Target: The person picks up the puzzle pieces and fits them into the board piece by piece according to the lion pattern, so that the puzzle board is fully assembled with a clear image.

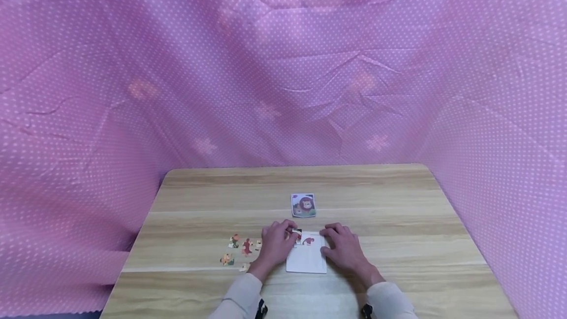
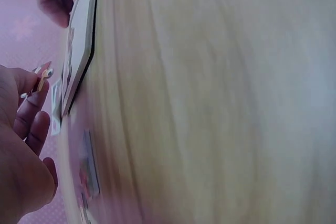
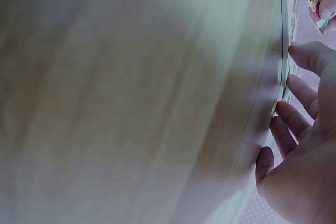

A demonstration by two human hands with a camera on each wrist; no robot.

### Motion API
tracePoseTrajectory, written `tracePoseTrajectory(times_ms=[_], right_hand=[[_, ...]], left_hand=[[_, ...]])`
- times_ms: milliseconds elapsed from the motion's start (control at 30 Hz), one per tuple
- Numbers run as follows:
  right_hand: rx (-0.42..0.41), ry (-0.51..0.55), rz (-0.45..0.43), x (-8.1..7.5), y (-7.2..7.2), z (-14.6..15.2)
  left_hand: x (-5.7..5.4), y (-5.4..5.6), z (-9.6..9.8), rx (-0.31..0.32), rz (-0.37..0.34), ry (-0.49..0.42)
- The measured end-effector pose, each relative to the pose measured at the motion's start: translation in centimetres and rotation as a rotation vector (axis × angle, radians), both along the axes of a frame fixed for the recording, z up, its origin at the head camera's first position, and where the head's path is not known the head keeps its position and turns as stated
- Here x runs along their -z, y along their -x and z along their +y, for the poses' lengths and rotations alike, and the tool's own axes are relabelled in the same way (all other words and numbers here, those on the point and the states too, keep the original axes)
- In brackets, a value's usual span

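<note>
My left hand (image 1: 275, 245) pinches a small jigsaw puzzle piece (image 1: 297, 234) between thumb and fingers, over the upper left of a white puzzle board (image 1: 306, 262). In the left wrist view this puzzle piece (image 2: 44, 74) is tilted and partly covered by the fingertips. A piece with a reddish-brown figure (image 1: 308, 241) lies on the board near its top edge. My right hand (image 1: 345, 247) rests at the board's right side. Its thumb and index finger touch the edge near the upper right corner, while the other fingers (image 3: 283, 135) lie relaxed on the table.
Several loose puzzle pieces (image 1: 246, 246) lie on the table left of my left hand, some partly hidden by it. A picture card with a lion (image 1: 303, 205) lies beyond the board. Pink dotted cloth (image 1: 283, 112) hangs around the wooden table (image 1: 381, 196).
</note>
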State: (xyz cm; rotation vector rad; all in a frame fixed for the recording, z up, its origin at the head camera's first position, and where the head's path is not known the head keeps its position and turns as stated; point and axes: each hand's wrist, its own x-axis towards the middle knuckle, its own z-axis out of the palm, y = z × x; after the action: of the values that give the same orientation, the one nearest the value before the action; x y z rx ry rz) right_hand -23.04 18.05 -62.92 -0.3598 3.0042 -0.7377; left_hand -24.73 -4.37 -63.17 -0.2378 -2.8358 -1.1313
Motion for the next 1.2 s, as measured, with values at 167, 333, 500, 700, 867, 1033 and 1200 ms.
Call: tracePoseTrajectory(times_ms=[167, 333, 500, 700, 867, 1033, 1200], right_hand=[[-0.006, 0.001, 0.006, -0.1, 0.1, 0.1], [-0.03, -0.008, 0.02, 0.1, 0.2, 0.3], [-0.083, -0.018, 0.041, 0.3, 0.4, 0.4], [-0.12, -0.008, 0.048, 0.3, 0.4, 0.8], [-0.128, -0.01, 0.045, 0.2, 0.4, 1.2], [-0.124, -0.023, 0.043, 0.0, 0.4, 1.3], [-0.104, -0.048, 0.037, 0.2, 0.5, 1.4]], left_hand=[[0.0, 0.0, 0.9, 0.021, -0.011, 0.018], [0.2, 0.1, 1.7, 0.041, 0.002, -0.001], [0.3, 0.1, 2.5, 0.039, -0.001, -0.003], [0.3, 0.2, 3.4, 0.055, -0.017, 0.007], [0.4, 0.5, 3.8, 0.065, -0.026, 0.026], [0.6, 0.7, 4.0, 0.084, -0.02, 0.035], [0.4, 0.7, 4.3, 0.091, -0.026, 0.048]])
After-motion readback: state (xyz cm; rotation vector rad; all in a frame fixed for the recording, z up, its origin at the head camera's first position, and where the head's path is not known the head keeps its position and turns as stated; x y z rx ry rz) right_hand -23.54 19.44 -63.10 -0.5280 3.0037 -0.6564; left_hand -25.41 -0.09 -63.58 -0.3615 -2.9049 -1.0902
